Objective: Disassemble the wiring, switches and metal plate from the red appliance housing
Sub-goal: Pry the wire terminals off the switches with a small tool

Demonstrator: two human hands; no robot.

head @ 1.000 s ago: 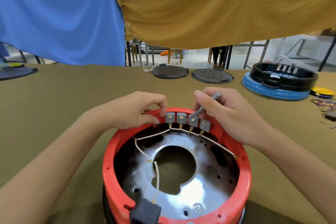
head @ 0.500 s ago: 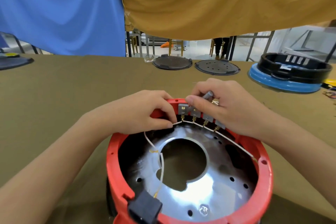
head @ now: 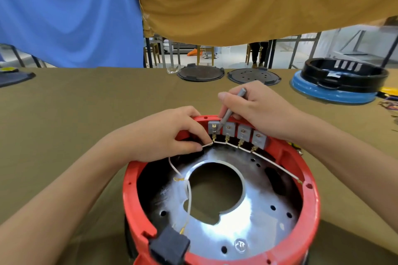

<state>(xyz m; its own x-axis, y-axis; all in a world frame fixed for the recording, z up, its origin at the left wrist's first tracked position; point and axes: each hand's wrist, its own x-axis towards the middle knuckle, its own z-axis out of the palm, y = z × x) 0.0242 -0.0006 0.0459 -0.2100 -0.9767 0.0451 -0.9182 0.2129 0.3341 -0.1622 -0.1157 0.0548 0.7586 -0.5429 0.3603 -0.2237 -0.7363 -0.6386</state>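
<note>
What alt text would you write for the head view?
A right hand holds a grey tool at the leftmost of four grey switches on a red housing, while the left hand pinches the white wire.

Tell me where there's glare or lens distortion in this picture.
Head view: bright glare on the near part of the metal plate inside the red housing; wide-angle lens bows the table edge; hands and switches stay sharp.
</note>
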